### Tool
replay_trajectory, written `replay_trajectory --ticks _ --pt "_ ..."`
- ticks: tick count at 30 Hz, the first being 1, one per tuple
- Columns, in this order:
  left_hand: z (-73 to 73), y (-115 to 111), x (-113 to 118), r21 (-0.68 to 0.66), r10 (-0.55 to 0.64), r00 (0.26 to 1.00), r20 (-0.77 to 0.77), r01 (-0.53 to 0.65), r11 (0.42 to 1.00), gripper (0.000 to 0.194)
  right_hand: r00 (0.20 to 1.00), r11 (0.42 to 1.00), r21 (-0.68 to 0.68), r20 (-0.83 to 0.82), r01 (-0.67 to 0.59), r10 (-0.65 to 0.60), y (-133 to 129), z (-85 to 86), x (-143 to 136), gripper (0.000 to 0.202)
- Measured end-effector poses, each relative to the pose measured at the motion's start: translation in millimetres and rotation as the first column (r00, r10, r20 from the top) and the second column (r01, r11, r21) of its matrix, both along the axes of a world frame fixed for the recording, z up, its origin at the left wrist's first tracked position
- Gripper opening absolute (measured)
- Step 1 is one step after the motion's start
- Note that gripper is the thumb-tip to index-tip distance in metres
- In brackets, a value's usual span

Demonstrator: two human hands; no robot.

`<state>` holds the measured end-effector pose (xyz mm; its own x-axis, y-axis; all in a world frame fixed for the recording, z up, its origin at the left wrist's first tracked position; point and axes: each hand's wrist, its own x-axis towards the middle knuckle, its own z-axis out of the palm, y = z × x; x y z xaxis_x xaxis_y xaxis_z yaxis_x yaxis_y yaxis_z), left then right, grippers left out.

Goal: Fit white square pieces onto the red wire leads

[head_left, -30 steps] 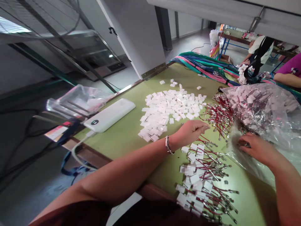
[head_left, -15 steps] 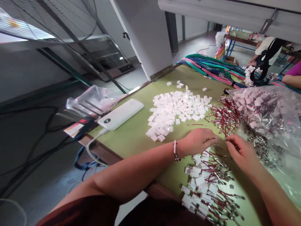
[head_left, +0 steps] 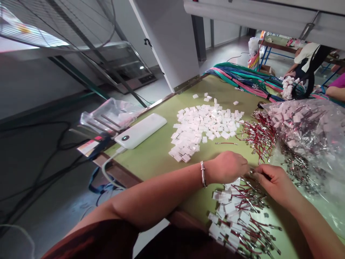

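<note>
hands (head_left: 230,167) (head_left: 275,181) close together, both pinched (metal bit (head_left: 251,171) between)

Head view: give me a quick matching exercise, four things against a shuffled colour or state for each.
1. Lone short wire
2. Long wire bundle
3. Bracelet
4. Oblong device

A. Silver-coloured, being worn
B. White, flat on the green table
C. Red, lying apart
D. Green, blue and pink, stretched out

Pairs: 1-C, 2-D, 3-A, 4-B
</note>
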<state>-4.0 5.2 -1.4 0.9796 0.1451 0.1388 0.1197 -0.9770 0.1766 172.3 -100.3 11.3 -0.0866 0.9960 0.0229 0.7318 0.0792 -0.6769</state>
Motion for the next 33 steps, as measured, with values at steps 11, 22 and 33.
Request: replay_trajectory --ticks 11,22,33 --pt "0.4 40 0 -0.261 0.422 0.884 0.201 -0.367 0.893 0.024 0.990 0.994 0.069 0.113 0.081 -0.089 5 -2.0 2 0.025" --pt "-9.8 50 7 -0.248 0.516 0.849 0.111 -0.479 0.842 0.020 0.737 0.965 0.062 0.633 0.256 -0.237 3 1.7 112 0.021" --pt "6.1 25 2 -0.604 0.508 0.826 0.243 -0.281 0.746 0.020 0.679 0.967 0.160 0.690 0.196 -0.252 9 -11.4 102 0.025"
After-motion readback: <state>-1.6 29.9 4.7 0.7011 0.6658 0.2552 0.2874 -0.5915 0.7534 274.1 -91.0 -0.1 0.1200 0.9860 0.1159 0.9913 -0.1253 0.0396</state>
